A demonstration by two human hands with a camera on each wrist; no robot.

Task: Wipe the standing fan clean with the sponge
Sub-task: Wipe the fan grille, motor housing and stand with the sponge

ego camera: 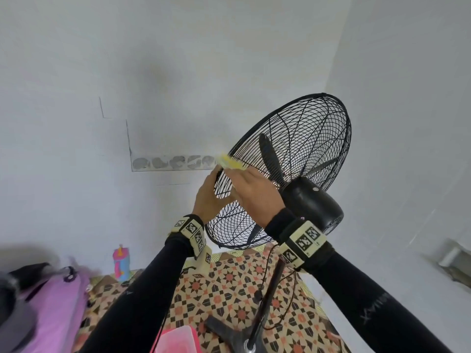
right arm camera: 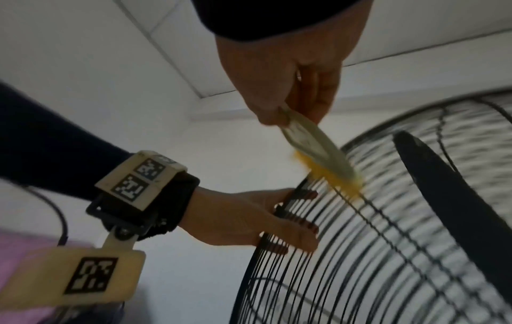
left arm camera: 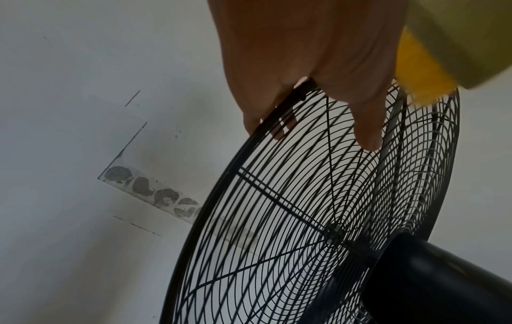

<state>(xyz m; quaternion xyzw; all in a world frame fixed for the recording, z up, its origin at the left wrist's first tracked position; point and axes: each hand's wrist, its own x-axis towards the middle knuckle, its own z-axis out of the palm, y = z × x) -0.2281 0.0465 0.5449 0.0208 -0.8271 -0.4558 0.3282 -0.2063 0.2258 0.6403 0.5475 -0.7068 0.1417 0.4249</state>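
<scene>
A black standing fan with a wire cage stands tilted in front of a white wall, its motor housing facing me. My left hand grips the left rim of the cage, fingers hooked through the wires. My right hand pinches a yellow sponge with a pale scouring side. The sponge presses its yellow edge on the back wires near the rim, just above the left hand. A fan blade shows dark inside the cage.
The fan's pole and base stand on a patterned mat, with a cord hanging by the pole. A pink container sits near the base. A colourful bottle and a pink bag lie at the left.
</scene>
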